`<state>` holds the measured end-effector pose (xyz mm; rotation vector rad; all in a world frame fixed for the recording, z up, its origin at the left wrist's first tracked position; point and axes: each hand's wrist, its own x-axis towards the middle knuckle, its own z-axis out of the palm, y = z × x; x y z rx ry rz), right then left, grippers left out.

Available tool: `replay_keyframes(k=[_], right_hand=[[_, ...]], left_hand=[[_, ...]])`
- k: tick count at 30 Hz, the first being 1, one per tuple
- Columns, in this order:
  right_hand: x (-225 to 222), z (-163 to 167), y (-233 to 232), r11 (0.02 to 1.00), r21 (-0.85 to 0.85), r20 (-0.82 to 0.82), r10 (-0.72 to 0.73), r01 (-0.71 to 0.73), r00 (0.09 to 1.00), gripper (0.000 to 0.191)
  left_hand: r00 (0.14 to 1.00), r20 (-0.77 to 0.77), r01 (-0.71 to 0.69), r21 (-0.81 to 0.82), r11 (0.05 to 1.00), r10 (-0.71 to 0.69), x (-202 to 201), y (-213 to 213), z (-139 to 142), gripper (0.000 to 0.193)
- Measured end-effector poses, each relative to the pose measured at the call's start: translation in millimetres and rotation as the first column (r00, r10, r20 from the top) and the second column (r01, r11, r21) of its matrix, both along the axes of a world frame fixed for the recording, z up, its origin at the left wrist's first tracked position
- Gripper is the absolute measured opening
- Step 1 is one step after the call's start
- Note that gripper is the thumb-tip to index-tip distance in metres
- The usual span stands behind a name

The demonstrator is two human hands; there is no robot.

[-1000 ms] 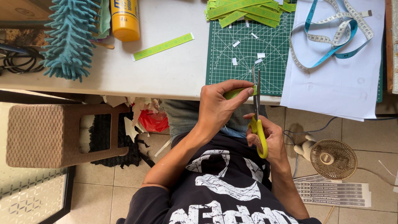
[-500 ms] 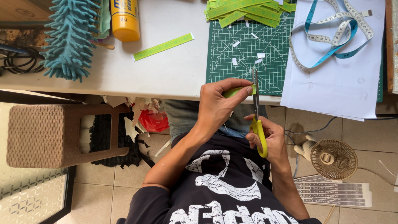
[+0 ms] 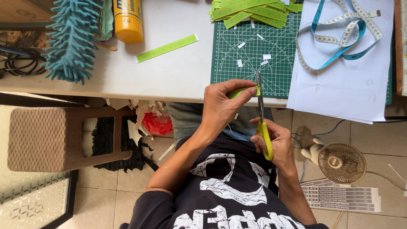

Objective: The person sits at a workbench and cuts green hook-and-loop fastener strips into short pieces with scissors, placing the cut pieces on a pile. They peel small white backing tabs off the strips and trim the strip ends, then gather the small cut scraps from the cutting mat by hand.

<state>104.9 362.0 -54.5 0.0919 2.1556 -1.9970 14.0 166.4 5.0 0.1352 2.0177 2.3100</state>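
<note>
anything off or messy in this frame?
Nothing damaged. Small white offcuts lie scattered on the green cutting mat, and paper scraps litter the floor under the table edge. One green strip lies askew, apart from the stack of green strips.

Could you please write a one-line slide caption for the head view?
Left hand holds a green strip against scissors in right hand, above a cutting mat.

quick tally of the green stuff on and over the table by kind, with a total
Loose green strip lying alone on the table: 1
Pile of green strips: 1
Green cutting mat: 1
Green strip pinched in the left hand, at the scissors held by the right hand: 1
Total: 4
</note>
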Motion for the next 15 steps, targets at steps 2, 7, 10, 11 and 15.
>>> replay_keyframes(k=[2,7,10,11,15], right_hand=[[1.2,-0.7,1.0,1.0,0.004,0.011,-0.007,0.007,1.0,0.055],[0.8,-6.2,0.0,0.999,-0.035,0.036,-0.037,0.038,0.999,0.053],[-4.4,-7.3,2.1,0.99,-0.134,0.01,-0.038,0.039,0.999,0.056],[-6.4,-7.0,2.8,0.984,-0.175,-0.007,-0.036,0.034,0.999,0.056],[-9.7,-2.4,8.2,0.962,-0.271,-0.197,-0.075,0.019,0.978,0.057]], left_hand=[[1.0,0.0,-0.005,-0.013,1.0,0.005,-0.5,0.1,-0.7,0.022],[1.0,-0.019,-0.026,-0.065,0.998,0.025,-1.1,1.6,-4.2,0.019],[0.992,-0.123,-0.042,-0.201,0.979,0.017,3.9,3.4,-8.9,0.017],[0.981,-0.194,-0.03,-0.26,0.965,-0.022,8.0,3.1,-10.9,0.017],[0.853,-0.493,-0.088,-0.461,0.883,-0.173,29.5,6.7,-19.4,0.015]])
